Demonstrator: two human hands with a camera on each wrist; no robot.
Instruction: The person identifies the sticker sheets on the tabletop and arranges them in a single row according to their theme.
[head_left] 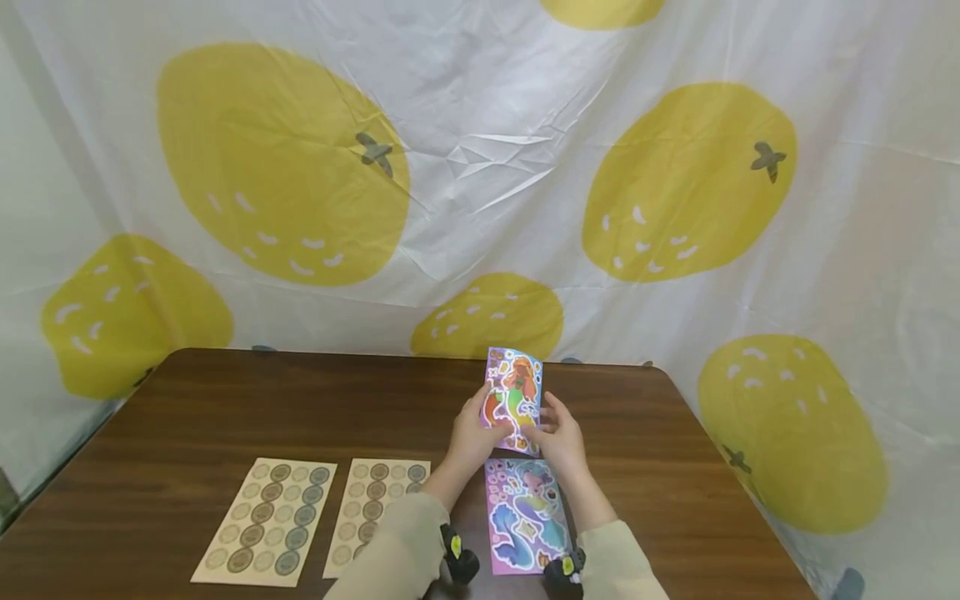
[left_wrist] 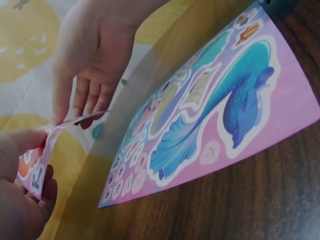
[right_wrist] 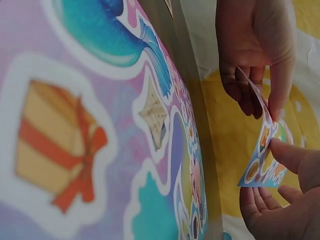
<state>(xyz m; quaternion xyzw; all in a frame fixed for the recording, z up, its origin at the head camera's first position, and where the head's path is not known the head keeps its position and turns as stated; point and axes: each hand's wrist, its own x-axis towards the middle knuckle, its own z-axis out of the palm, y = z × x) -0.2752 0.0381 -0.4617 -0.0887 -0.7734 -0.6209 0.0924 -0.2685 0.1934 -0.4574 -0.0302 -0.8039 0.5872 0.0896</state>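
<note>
Both hands hold up a mermaid sticker sheet (head_left: 514, 398), red-haired with a green and yellow tail, above the far half of the table. My left hand (head_left: 471, 435) pinches its left edge, thumb on the printed face and fingers behind. On the opposite edge, my right hand (head_left: 561, 437) pinches it the same way. The held sheet bows slightly in the left wrist view, between the left thumb (left_wrist: 30, 140) and the other hand. Beneath the wrists lies a second sticker sheet (head_left: 527, 517), pink and purple with blue mermaid tails, flat on the table.
Two cream sheets of round stickers lie to the left, one farther out (head_left: 264, 522) and one nearer (head_left: 352, 508), the latter partly covered by the left sleeve (head_left: 397, 550). The brown wooden table (head_left: 300, 400) ends at a white curtain (head_left: 480, 167) with yellow fruit prints.
</note>
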